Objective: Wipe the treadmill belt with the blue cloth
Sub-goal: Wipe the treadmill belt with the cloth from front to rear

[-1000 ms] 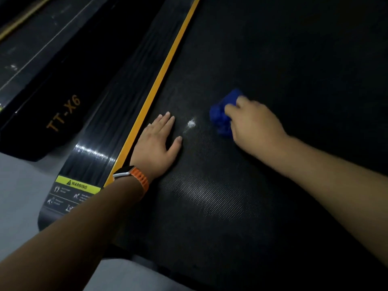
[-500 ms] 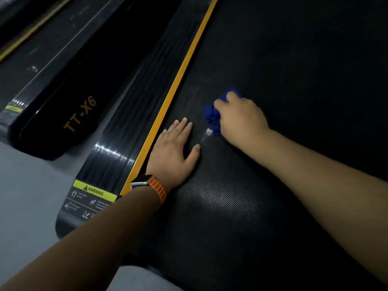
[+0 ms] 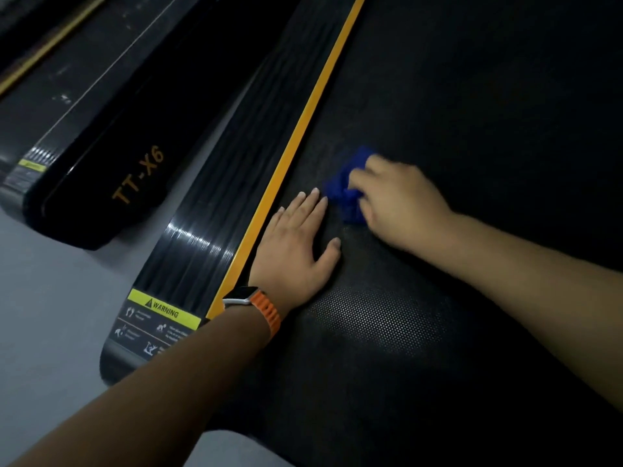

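Observation:
The black dotted treadmill belt (image 3: 455, 129) fills the right of the view. A bunched blue cloth (image 3: 344, 190) lies on it near its left edge. My right hand (image 3: 401, 203) grips the cloth and presses it on the belt; most of the cloth is hidden under the fingers. My left hand (image 3: 296, 244) rests flat on the belt with straight fingers, its fingertips almost touching the cloth. An orange-strapped watch sits on the left wrist.
A yellow stripe (image 3: 303, 123) borders the belt's left edge, beside a ribbed black side rail (image 3: 229, 183) with a yellow warning label (image 3: 161, 311). A second treadmill marked TT-X6 (image 3: 135, 176) stands to the left across a strip of grey floor (image 3: 43, 315).
My right hand has slid the cloth leftward across the belt toward my left hand. The left hand has stayed flat in place while the view shifted.

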`<state>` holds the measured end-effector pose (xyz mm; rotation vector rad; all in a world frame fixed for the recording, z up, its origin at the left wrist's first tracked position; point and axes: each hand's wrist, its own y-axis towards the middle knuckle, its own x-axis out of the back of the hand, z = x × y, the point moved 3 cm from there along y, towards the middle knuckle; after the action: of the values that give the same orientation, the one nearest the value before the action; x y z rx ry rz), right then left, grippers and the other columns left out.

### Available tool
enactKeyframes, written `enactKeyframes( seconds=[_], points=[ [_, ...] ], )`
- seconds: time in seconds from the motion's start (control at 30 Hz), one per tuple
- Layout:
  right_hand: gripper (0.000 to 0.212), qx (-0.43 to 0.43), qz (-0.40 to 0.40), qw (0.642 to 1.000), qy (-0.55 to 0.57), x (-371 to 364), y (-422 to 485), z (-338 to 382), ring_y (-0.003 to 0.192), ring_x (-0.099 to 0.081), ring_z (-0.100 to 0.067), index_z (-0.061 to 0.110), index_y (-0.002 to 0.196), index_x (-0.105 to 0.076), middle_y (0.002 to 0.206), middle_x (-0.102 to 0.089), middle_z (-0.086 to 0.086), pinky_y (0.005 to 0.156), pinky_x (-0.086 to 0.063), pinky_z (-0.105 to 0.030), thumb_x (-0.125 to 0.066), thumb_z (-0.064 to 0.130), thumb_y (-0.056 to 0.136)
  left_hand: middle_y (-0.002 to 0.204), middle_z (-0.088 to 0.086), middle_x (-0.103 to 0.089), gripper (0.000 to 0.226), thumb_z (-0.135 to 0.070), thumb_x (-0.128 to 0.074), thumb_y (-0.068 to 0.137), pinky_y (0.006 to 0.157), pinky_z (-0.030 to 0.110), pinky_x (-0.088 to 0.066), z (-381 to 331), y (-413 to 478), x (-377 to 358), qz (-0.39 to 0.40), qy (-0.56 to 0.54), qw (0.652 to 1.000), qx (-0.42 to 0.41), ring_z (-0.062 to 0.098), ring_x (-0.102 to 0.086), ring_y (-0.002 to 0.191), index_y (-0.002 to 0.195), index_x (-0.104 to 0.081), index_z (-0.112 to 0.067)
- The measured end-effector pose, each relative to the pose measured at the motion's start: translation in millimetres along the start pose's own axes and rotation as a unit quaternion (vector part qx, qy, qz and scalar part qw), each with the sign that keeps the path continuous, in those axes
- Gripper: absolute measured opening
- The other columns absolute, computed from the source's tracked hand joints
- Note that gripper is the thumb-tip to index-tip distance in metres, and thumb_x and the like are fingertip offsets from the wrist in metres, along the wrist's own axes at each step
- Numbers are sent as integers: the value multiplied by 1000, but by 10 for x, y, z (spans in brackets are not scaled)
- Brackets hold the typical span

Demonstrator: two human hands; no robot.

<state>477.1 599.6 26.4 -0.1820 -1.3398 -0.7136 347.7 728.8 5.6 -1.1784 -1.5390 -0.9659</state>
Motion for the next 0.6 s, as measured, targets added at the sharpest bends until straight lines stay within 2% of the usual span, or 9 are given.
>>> enactKeyframes(
  seconds=[0.07,0.13,0.23,0.37,0.4,0.47,0.5,0.53,0.6],
  points=[
    [16,78,33,995,45,-15,-293,220,77,-58,-34,17,97,-59,93,-52,-8,62,-51,-45,-52,23,84,170,-1,-23,76,-60,-31,95,129,35,-8,6,-6,-3,-2,-5,1000,-2,14,-15,158,162,-31,-22],
    [19,106,51,992,51,5,-298,161,80,-58,-31,19,100,-60,93,-51,-5,60,-52,-44,-52,27,85,170,-2,-22,76,-60,-31,94,128,33,-5,-10,-13,8,2,-7,1000,1,13,-13,158,162,-31,-23],
    [16,32,18,999,1,40,89,-145,85,-56,-33,17,104,-59,100,-51,-8,67,-52,-46,-55,24,90,171,-4,-17,79,-62,-26,93,127,31,-1,-19,2,20,10,2,1000,5,12,-9,158,163,-24,-25],
    [14,-57,-3,997,-49,-16,243,-145,80,-54,-31,12,101,-56,99,-51,-11,60,-41,-37,-61,16,88,171,-6,-16,79,-63,-26,93,127,30,0,-22,-2,22,7,-1,1000,13,9,-8,158,163,-23,-26],
    [13,-61,2,998,-31,-2,205,-120,82,-54,-29,13,101,-57,100,-53,-8,63,-42,-37,-60,18,89,171,-6,-17,78,-62,-27,94,127,30,0,-19,1,19,5,0,1000,13,9,-8,158,163,-24,-25],
    [10,-75,33,993,90,73,132,-113,85,-58,-22,19,99,-63,97,-60,0,73,-46,-35,-59,25,92,171,-5,-17,76,-59,-31,96,127,30,-1,-5,2,14,6,2,1000,13,10,-9,158,163,-24,-25],
    [8,-97,65,974,191,123,109,-128,84,-61,-17,21,96,-66,93,-65,3,75,-47,-33,-60,25,92,171,-5,-17,76,-59,-32,96,127,31,-1,-2,1,15,9,2,1000,13,10,-9,158,163,-23,-25],
    [8,-135,95,932,322,185,87,-127,83,-64,-14,20,95,-69,90,-69,2,76,-48,-32,-61,21,93,171,-5,-16,76,-59,-32,96,128,32,-2,-2,1,15,11,2,1000,14,10,-8,158,164,-22,-25],
    [13,-231,115,815,519,264,65,-188,78,-67,-13,12,99,-70,89,-73,-5,72,-50,-27,-57,13,96,171,-6,-15,77,-60,-31,96,129,35,-4,-5,2,17,12,3,1000,13,10,-8,158,164,-22,-26]
  ],
)
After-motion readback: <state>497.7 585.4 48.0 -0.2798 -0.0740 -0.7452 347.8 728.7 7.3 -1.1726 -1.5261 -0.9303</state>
